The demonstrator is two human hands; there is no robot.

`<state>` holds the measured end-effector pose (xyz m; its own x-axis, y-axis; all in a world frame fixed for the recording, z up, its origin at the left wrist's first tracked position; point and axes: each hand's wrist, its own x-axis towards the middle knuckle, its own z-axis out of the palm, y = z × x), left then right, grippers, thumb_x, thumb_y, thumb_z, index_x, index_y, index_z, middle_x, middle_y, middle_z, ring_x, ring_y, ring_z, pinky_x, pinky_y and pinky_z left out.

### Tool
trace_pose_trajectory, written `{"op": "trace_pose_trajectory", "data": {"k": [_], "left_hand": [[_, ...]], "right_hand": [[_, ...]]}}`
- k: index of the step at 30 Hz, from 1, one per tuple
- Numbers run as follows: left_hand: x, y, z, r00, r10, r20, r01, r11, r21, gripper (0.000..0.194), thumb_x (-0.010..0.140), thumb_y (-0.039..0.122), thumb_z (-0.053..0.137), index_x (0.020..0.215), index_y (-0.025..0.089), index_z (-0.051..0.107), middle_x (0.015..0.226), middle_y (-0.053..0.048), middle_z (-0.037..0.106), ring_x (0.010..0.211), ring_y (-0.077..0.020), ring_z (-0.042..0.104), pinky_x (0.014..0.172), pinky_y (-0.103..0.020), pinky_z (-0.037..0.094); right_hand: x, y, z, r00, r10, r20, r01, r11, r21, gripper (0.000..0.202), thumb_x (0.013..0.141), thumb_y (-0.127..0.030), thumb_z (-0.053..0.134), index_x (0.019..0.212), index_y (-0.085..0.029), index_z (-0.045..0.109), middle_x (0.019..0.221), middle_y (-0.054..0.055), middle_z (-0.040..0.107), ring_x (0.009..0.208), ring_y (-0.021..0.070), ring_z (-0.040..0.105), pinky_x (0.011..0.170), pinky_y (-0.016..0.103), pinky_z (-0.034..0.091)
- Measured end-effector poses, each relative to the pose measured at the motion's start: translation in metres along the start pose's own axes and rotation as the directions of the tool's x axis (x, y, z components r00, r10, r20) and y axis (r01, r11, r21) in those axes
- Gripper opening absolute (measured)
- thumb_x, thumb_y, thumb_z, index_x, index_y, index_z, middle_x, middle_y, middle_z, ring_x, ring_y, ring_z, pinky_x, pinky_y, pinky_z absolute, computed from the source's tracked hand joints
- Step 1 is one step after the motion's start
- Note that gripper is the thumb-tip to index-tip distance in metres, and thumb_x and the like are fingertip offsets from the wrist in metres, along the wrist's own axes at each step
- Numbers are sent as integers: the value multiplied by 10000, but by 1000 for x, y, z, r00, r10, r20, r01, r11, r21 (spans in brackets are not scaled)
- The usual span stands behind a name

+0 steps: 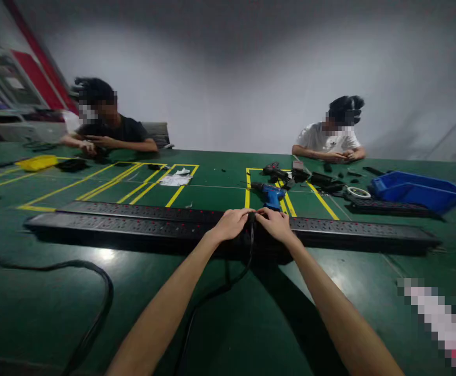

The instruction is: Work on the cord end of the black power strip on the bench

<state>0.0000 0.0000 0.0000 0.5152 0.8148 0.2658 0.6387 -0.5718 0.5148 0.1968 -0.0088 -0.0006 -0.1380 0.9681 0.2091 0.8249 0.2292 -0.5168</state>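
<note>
Side by side, my left hand (232, 223) and my right hand (273, 222) are closed, fingertips pinching a small black plug (252, 215) between them. Its exact shape is partly covered by the fingers. From it a black power cord (250, 256) hangs down and curves toward the lower left. Both hands are over the middle of a long black power strip (126, 224), which has rows of sockets and small red spots. Behind its left part lies a second strip (102, 209). I cannot tell whether the plug touches a socket.
Just beyond my right hand lies a blue cordless drill (272, 196). Black parts (325, 183) and a blue bin (423, 189) are at the right. A thick black cable (106, 287) curves at the left. Two people (110, 128) (329, 138) sit across the green table (141, 292).
</note>
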Motion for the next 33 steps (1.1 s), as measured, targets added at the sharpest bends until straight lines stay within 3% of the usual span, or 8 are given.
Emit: {"op": "trace_pose_trajectory", "data": {"k": [5, 9, 13, 16, 19, 29, 33], "left_hand": [[4, -4, -3, 999, -38, 27, 41, 993, -114, 401, 958, 279, 420, 1307, 252, 615, 1336, -31, 633, 1235, -201, 570, 1085, -318, 388], [20, -15, -9, 979, -55, 195, 120, 933, -340, 447, 879, 272, 540, 1308, 167, 609, 1284, -89, 660, 1161, -208, 613, 1002, -288, 443], [42, -24, -21, 902, -165, 400, 311, 889, -335, 556, 758, 276, 654, 1294, 132, 621, 1243, -107, 682, 1102, -223, 632, 936, -274, 462], [51, -27, -30, 836, -235, 496, 405, 874, -269, 499, 676, 339, 720, 1145, 166, 718, 1200, -72, 707, 1113, -243, 618, 944, -278, 450], [51, -30, -34, 792, -231, 566, 459, 836, -302, 467, 647, 396, 740, 1065, 189, 751, 1153, -52, 728, 1098, -241, 620, 932, -274, 449], [38, -36, -29, 799, -178, 575, 476, 771, -423, 549, 683, 417, 747, 1174, 177, 699, 1236, -60, 691, 1136, -218, 603, 959, -260, 433], [39, -39, -26, 803, -179, 569, 477, 765, -432, 527, 678, 415, 748, 1147, 178, 713, 1210, -58, 703, 1133, -227, 604, 980, -277, 431]], "right_hand": [[6, 5, -5, 993, 67, 96, -71, 997, 36, 331, 894, -527, 515, 1092, -327, 687, 1120, -8, 714, 1182, 256, 560, 1112, 555, 144], [17, 8, -11, 970, 111, 215, -142, 981, 135, 333, 841, -493, 613, 1101, -306, 705, 1114, 4, 715, 1171, 254, 561, 1102, 484, 247], [28, 9, -16, 924, 93, 371, -217, 926, 309, 352, 804, -366, 665, 1121, -218, 705, 1100, 34, 716, 1062, 219, 613, 961, 326, 429], [31, 10, -19, 879, 67, 472, -285, 868, 407, 359, 789, -293, 669, 1130, -188, 700, 1063, 39, 725, 994, 198, 641, 909, 286, 471], [32, 11, -21, 857, 52, 513, -326, 825, 461, 346, 779, -274, 686, 1116, -198, 708, 1052, 34, 734, 986, 191, 654, 918, 281, 481], [46, 22, -18, 775, 103, 624, -450, 783, 430, 261, 746, -301, 746, 997, -229, 760, 987, 18, 758, 940, 213, 688, 865, 298, 531], [50, 25, -18, 771, 108, 627, -447, 794, 413, 244, 733, -310, 763, 960, -221, 769, 990, 24, 760, 971, 219, 685, 867, 288, 530]]}}
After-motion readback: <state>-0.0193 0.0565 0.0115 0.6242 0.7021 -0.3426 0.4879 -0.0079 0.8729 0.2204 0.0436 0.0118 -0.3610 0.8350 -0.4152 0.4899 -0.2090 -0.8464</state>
